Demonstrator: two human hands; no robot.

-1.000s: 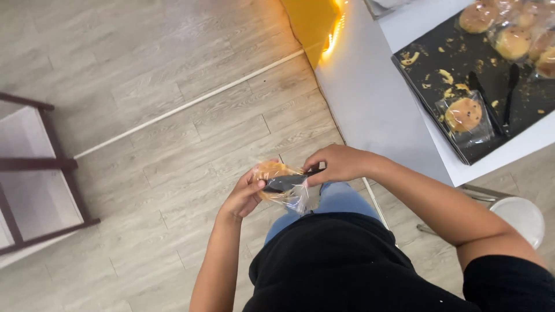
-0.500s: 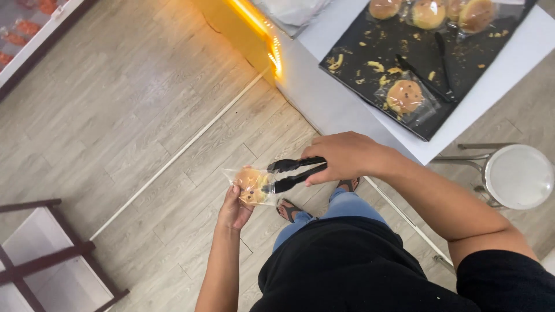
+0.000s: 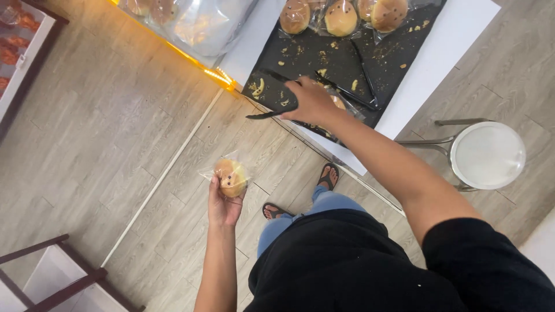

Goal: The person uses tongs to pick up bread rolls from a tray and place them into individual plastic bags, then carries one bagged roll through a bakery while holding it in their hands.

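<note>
Holding a wrapped bun in my left hand, I have my fingers curled up around its underside, out over the wooden floor and well apart from the table. The bun is golden brown inside a clear wrapper whose loose corners stick out to the left and top; small dark marks show on its crust, too small for me to make out. My right hand reaches far forward to the black tray on the white table and is closed around black tongs, whose tips point left past the tray's near edge. My knuckles hide the grip itself, and they also cover most of another wrapped bun lying on the tray just right of that hand, so only a sliver of it and its wrapper shows. A second pair of dark tongs lies on the tray among crumbs. Three more wrapped buns sit along the tray's far edge, cut off by the top of the view. Far left of them a clear bag is also cut off. A round white stool stands at right, near the table. My lap hides the floor directly below me, apart from my sandalled feet.
</note>
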